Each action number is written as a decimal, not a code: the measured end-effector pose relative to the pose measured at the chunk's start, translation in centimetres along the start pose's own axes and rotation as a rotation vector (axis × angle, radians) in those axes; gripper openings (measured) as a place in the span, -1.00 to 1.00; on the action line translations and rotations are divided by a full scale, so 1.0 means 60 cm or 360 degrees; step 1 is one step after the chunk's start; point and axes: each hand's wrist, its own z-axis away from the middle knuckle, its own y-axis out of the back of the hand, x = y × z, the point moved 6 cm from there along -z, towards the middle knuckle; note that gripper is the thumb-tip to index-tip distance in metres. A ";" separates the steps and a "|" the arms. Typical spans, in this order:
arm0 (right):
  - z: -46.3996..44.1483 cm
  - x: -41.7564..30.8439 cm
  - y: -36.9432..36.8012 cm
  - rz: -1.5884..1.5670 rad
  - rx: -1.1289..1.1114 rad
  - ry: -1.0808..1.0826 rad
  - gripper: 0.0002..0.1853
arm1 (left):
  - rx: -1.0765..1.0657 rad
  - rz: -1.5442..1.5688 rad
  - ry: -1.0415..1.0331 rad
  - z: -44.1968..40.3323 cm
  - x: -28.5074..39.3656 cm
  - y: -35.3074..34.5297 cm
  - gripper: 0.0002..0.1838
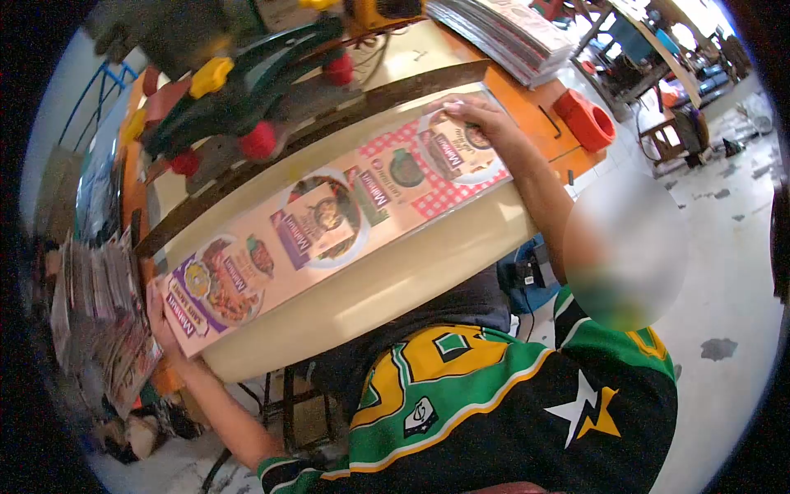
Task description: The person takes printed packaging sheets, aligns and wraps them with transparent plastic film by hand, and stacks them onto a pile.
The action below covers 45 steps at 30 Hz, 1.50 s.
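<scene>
A long glossy printed sheet with food pictures and a red checked patch lies aslant over a cream-coloured padded surface. My left hand grips its lower left end, thumb along the edge; part of the fingers is hidden under it. At the upper right end, my right hand has its fingers bent over the sheet's edge, pinching it. Just beyond the sheet runs a long dark metal bar.
Behind the bar stands a dark green machine part with red knobs and a yellow knob. Stacked printed sheets stand at the left and at the back right. A red-orange ring-shaped holder sits on the orange table edge.
</scene>
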 end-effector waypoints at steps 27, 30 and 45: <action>-0.038 0.035 0.054 0.0161 -0.0257 0.0249 -0.49 | 0.0245 -0.0171 -0.0100 0.007 0.017 -0.020 -0.68; -0.021 0.030 0.038 0.0006 -0.0276 0.0125 -0.52 | 0.0192 -0.0049 -0.0119 0.003 0.015 -0.020 -0.68; -0.001 0.007 0.003 -0.0076 0.0088 -0.0188 -0.57 | 0.0238 0.0058 -0.0100 -0.007 0.022 -0.027 -0.72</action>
